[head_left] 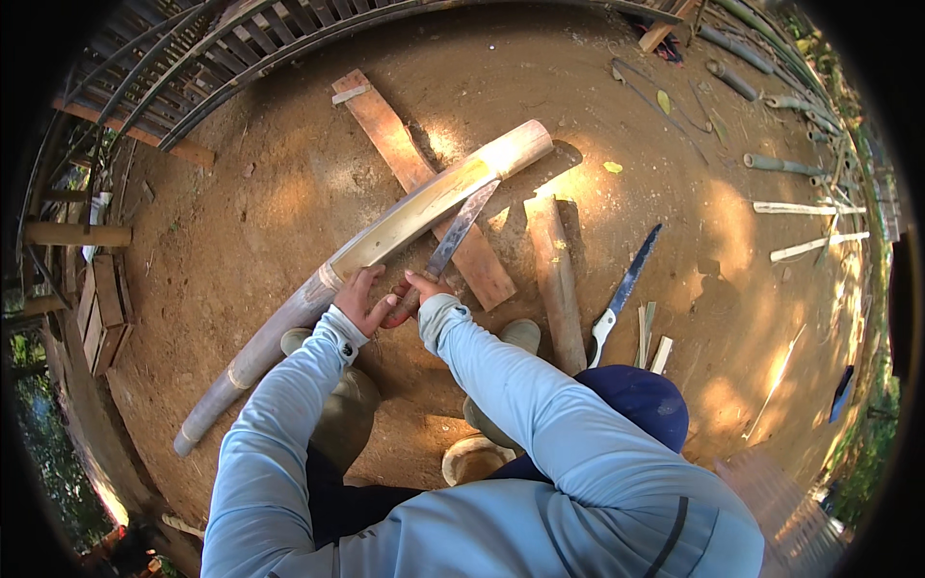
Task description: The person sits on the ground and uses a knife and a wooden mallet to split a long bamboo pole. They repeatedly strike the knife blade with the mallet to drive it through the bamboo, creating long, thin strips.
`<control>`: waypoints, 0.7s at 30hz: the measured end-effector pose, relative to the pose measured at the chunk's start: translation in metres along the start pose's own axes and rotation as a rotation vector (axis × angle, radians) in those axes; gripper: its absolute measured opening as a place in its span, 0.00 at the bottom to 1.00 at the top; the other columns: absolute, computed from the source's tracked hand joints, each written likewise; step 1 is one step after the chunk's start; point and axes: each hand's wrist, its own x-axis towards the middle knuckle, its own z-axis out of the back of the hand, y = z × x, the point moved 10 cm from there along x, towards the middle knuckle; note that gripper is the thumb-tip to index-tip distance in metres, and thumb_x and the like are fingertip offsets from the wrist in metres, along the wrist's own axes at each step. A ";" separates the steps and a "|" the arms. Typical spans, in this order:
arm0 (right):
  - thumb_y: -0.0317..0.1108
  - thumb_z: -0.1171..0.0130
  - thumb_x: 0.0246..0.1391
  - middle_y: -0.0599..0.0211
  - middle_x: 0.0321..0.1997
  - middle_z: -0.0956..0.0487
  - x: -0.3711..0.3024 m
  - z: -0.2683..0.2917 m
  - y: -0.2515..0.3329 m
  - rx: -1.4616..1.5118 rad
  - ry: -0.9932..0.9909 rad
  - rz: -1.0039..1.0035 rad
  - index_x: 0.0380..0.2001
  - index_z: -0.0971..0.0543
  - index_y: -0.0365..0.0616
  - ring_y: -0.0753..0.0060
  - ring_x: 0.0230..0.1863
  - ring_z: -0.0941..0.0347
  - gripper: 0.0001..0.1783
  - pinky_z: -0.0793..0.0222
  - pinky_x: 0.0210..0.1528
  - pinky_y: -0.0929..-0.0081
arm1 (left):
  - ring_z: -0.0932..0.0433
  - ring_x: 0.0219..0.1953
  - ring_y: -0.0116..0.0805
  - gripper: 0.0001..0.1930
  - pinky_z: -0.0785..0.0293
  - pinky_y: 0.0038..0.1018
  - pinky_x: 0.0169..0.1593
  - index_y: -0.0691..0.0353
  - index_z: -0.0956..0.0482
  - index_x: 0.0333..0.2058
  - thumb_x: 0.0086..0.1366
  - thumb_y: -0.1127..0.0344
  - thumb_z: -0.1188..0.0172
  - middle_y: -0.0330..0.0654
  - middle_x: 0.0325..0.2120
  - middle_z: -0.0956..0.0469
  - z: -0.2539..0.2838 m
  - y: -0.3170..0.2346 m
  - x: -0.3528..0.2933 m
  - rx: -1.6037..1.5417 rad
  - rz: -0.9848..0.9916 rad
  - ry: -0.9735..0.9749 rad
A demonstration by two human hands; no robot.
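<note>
A long bamboo pole (289, 323) lies diagonally across the view. Its far half is cut open along the side, showing a pale, hollow inside. In my right hand (427, 287) is the red-ended handle of a machete, fingers closed round it. The machete blade (461, 229) points away to the far right, its tip by the bamboo's cut edge. Just left of the handle is my left hand (360, 302), fingers apart, close against the near side of the bamboo at the node. Whether those fingertips press on the bamboo is hard to tell.
Under the bamboo lies a flat wooden plank (390, 135). Right of it are a bamboo piece (552, 279), a pruning saw (621, 294) with a white handle, and pale split strips (661, 354). Several bamboo lengths (785, 165) lie far right. A slatted bamboo structure (246, 53) stands far left.
</note>
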 end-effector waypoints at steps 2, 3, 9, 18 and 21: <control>0.29 0.36 0.49 0.62 0.29 0.25 -0.009 -0.006 0.004 0.082 0.008 0.036 0.37 0.30 0.42 0.64 0.26 0.25 0.14 0.26 0.26 0.64 | 0.31 0.50 0.52 0.29 0.35 0.40 0.53 0.66 0.34 0.51 0.53 0.57 0.37 0.54 0.44 0.30 -0.004 0.006 0.003 -0.046 0.016 -0.101; 0.30 0.37 0.50 0.62 0.29 0.25 -0.019 -0.009 0.007 0.101 -0.005 0.066 0.36 0.30 0.41 0.64 0.26 0.25 0.13 0.25 0.27 0.64 | 0.31 0.50 0.53 0.30 0.35 0.40 0.54 0.66 0.34 0.51 0.53 0.57 0.36 0.54 0.45 0.30 0.007 0.007 0.003 0.106 0.015 -0.224; 0.33 0.40 0.51 0.71 0.23 0.33 -0.047 -0.006 0.018 0.214 0.006 -0.017 0.32 0.30 0.49 0.70 0.23 0.34 0.09 0.30 0.29 0.61 | 0.40 0.60 0.50 0.47 0.42 0.44 0.61 0.59 0.44 0.59 0.43 0.53 0.28 0.50 0.56 0.38 0.051 0.080 -0.006 0.598 0.610 -0.270; 0.52 0.40 0.52 0.68 0.21 0.35 -0.129 -0.015 0.047 0.037 -0.082 -0.154 0.27 0.34 0.49 0.62 0.22 0.33 0.21 0.31 0.20 0.51 | 0.39 0.61 0.43 0.48 0.45 0.56 0.61 0.47 0.43 0.57 0.37 0.54 0.24 0.41 0.56 0.36 0.053 0.129 -0.022 0.741 0.820 0.052; 0.55 0.40 0.51 0.68 0.19 0.36 -0.141 -0.019 0.038 -0.034 -0.125 -0.195 0.26 0.34 0.51 0.63 0.21 0.34 0.22 0.30 0.19 0.52 | 0.37 0.60 0.41 0.44 0.45 0.56 0.60 0.48 0.41 0.54 0.38 0.55 0.25 0.40 0.54 0.33 0.055 0.127 -0.020 0.739 0.821 0.036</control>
